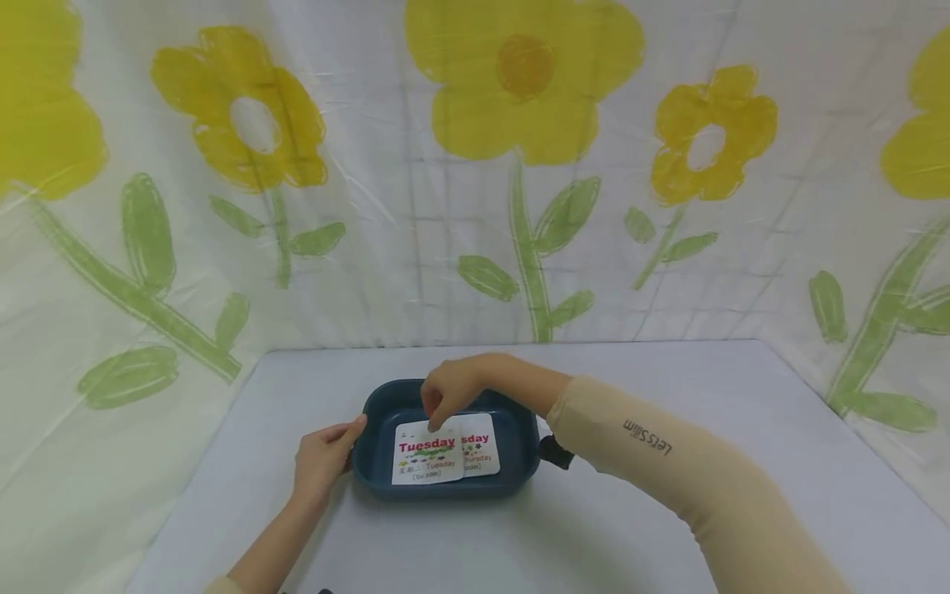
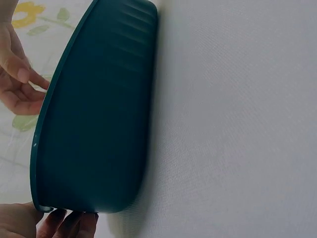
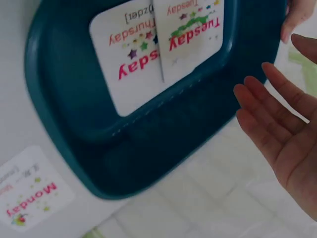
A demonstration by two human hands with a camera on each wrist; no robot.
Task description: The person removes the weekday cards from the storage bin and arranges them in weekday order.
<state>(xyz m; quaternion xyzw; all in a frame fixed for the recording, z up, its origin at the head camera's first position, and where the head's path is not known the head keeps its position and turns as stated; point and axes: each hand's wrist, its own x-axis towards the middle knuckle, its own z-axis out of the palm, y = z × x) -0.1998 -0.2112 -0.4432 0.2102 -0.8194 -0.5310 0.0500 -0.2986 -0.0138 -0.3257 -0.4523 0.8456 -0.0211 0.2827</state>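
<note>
Under right hand (image 1: 454,386), against left (image 1: 324,458): tray (image 1: 445,492).

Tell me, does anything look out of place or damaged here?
One oddity: the Monday card lies outside the teal tray, at the right wrist view's lower left, while the Tuesday card and Thursday card lie inside, Tuesday overlapping Thursday. I see no damage.

reads "tuesday" in large pink letters, then again smaller, on the front card (image 1: 428,455), above a bracketed phonetic line; shows "sday" and a small "thursday" on the half-covered card (image 1: 482,445); says "monday" on a third card (image 3: 34,189); bears "let's slim", upside down, on the right sleeve (image 1: 668,466).
</note>
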